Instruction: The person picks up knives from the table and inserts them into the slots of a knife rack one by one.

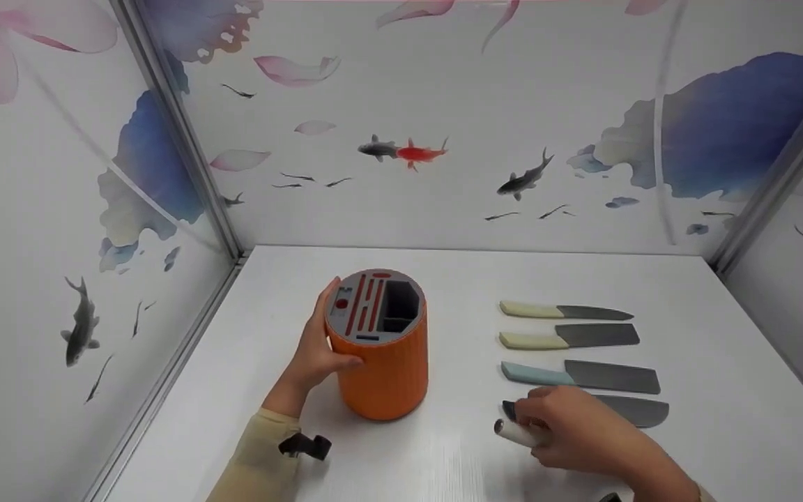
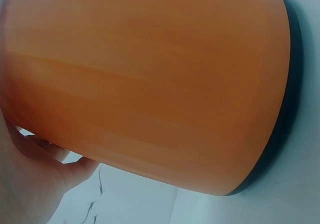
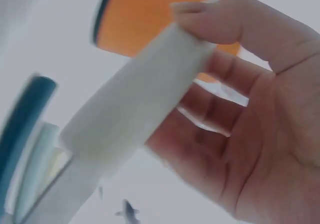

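An orange round knife block (image 1: 384, 380) stands upright on the white table, its grey top cut with slots and one larger opening. My left hand (image 1: 312, 352) grips its left side near the top, thumb across the front. At the table's right, my right hand (image 1: 576, 427) holds a knife by its white handle (image 1: 514, 434); the right wrist view shows the thumb pressing the handle end (image 3: 140, 94) and part of the blade (image 3: 62, 194). Beneath the right hand lies a dark-handled knife (image 1: 637, 410), its handle partly covered. The left wrist view is mostly the block's orange wall (image 2: 160, 84).
Beyond the right hand, a blue-handled knife (image 1: 539, 373) and two yellow-handled knives, one broad (image 1: 532, 340) and one narrow and pointed (image 1: 530, 309), lie in a row. Printed wall panels (image 1: 443, 209) with fish and petals enclose the table's back and sides.
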`<state>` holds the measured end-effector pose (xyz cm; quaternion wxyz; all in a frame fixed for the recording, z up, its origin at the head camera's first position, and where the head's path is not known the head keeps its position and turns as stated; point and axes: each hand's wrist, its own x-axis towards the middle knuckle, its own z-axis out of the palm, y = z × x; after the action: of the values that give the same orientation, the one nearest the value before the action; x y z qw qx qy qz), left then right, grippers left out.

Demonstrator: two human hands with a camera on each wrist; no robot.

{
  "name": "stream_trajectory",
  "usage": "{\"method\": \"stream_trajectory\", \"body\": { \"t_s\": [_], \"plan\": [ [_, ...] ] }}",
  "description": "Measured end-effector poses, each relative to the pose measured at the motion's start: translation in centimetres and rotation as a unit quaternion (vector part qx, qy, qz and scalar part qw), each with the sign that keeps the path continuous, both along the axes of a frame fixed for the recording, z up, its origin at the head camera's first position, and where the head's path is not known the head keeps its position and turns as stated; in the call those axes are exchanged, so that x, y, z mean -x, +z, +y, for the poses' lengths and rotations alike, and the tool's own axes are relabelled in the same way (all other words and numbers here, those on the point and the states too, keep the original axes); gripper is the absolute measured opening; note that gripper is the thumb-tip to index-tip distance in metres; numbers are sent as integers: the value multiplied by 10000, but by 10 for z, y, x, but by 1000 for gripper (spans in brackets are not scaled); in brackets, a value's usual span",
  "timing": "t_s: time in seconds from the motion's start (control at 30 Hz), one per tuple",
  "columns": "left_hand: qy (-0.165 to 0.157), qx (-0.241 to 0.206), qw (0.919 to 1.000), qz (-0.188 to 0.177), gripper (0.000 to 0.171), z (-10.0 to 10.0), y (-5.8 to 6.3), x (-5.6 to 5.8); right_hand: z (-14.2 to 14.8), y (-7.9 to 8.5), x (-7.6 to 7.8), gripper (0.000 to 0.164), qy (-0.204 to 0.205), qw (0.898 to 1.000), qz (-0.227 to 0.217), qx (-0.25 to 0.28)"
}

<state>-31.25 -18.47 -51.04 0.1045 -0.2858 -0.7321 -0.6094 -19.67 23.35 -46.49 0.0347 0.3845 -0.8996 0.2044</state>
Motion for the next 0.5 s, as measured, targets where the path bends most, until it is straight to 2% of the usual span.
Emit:
{"method": "stream_trajectory", "body": {
  "t_s": [0.1, 0.17, 0.3, 0.4, 0.5],
  "plan": [
    [4, -21, 10000, -40, 133, 0, 0, 0, 9, 15, -6, 43, 120, 9968, 257, 748],
    [-5, -49, 10000, -68, 134, 0, 0, -1, 16, 24, -10, 47, 116, 9922, 274, 1208],
    [14, -41, 10000, -47, 137, 0, 1, -1, 31, 35, -12, 52, -179, 9810, 285, 1911],
    [22, -3, 10000, -33, 135, 0, 0, -1, 42, 39, -11, 53, -504, 9684, 544, 2380],
    [-19, -21, 10000, -28, 130, 0, 0, 0, 52, 40, -9, 51, -805, 9499, 777, 2919]
  ]
}}
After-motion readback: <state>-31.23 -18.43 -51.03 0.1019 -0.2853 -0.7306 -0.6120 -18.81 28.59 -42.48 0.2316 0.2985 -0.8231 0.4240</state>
